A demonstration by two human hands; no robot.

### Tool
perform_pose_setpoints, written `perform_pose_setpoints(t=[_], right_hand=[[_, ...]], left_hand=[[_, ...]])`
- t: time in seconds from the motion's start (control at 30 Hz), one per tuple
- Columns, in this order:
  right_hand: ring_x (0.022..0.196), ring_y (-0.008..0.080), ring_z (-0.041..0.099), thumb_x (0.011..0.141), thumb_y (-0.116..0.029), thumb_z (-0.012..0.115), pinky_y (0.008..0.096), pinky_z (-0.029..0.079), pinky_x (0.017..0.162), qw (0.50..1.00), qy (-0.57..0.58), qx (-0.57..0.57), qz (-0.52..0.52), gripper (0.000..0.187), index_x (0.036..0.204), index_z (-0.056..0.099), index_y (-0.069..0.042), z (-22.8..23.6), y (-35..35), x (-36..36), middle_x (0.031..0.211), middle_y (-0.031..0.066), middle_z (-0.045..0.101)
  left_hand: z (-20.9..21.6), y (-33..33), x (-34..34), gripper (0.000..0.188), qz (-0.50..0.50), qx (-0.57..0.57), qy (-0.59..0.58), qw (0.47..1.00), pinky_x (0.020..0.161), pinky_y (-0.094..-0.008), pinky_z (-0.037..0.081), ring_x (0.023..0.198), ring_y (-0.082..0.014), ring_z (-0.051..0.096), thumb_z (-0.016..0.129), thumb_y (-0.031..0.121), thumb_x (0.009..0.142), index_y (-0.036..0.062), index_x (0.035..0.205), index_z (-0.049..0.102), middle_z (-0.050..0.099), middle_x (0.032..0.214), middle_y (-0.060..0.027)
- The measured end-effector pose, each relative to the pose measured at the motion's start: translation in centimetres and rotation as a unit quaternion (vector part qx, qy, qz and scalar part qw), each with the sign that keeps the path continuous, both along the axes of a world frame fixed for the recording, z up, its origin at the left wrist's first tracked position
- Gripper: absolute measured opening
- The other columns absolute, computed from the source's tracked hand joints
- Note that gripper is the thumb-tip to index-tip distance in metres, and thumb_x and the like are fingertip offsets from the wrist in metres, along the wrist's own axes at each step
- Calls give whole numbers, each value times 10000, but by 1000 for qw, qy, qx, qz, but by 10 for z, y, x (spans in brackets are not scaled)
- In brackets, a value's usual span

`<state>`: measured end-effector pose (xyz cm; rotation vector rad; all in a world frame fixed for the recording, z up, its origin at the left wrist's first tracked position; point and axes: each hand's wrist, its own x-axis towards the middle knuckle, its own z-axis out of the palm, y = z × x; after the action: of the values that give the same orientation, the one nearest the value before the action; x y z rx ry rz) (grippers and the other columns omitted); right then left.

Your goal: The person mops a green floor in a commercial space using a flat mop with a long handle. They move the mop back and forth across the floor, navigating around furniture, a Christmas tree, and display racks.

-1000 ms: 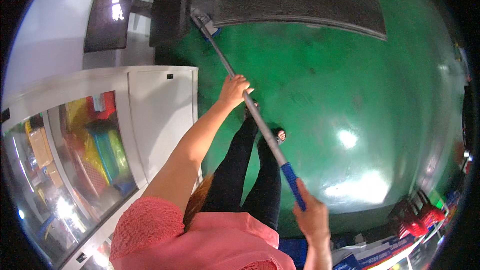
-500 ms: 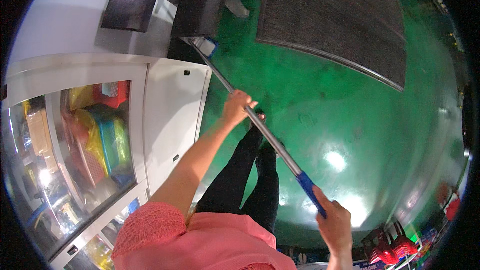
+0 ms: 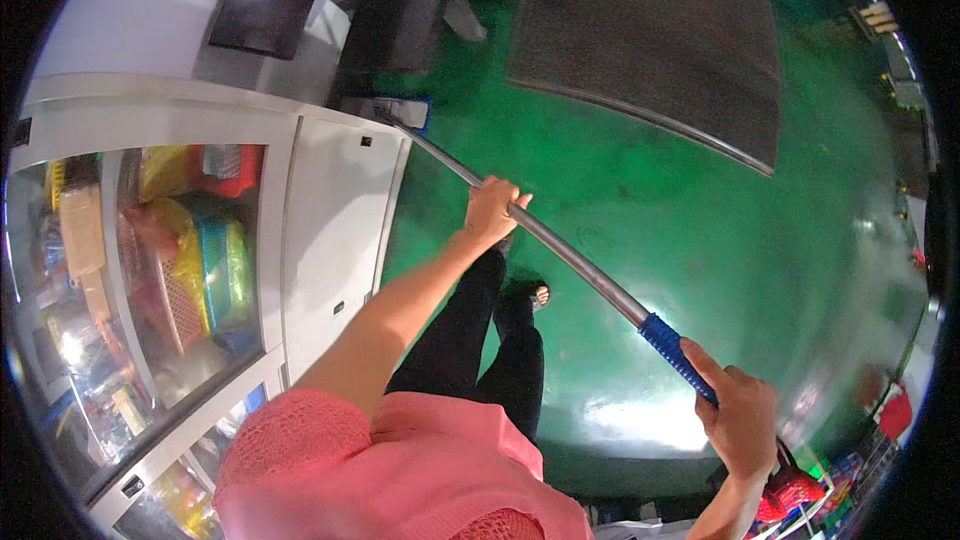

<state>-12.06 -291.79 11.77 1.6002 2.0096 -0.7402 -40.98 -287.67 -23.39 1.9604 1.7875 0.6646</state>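
A flat mop (image 3: 575, 258) with a metal pole slants across the view, from far left to near right. Its flat head (image 3: 405, 114), pale with a blue edge, lies on the green floor beside the dark furniture and the white cabinet. Partway down the pole, my left hand (image 3: 493, 208) is wrapped round the metal. My right hand (image 3: 738, 415) grips the blue ribbed handle (image 3: 678, 352) at the pole's near end, its thumb or a finger stretched along the grip.
A white cabinet (image 3: 335, 210) with glass doors stands along the left; colourful plastic baskets (image 3: 205, 260) show inside. Dark furniture (image 3: 395, 20) is at the far left. A large dark panel or table top (image 3: 650, 40) lies ahead. Red items (image 3: 790, 490) sit at the near right.
The mop head has drawn nearer, out from beside the dark furniture. Both my hands have shifted right with the pole, the right one also slightly up. My foot has stepped.
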Motion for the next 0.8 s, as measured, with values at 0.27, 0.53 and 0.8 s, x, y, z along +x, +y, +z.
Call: perform_pose_setpoints(t=[0.27,0.53,0.8], right_hand=[[645,360,564,646,-32,648,424,420,579,983,16,-27,-182,615,1218,484,-188,38,-99,51,731,178,576],[717,287,569,647,-19,605,351,438,650,975,-80,50,-201,603,1224,479,-139,109,-185,186,871,160,575],[941,271,530,754,-37,510,336,411,816,965,-96,25,-242,534,1276,409,-92,143,-260,271,1102,137,523]], left_hand=[[22,-19,91,310,-191,25,-14,981,502,-426,394,593,-275,504,670,202,677,76,513,440,480,544,-72],[74,-68,305,316,-129,68,-132,980,551,-424,327,624,-273,481,634,227,713,82,509,440,477,550,-69],[103,-121,435,211,-212,-11,-126,969,622,-432,343,734,-256,503,632,212,694,101,556,518,498,597,-40]])
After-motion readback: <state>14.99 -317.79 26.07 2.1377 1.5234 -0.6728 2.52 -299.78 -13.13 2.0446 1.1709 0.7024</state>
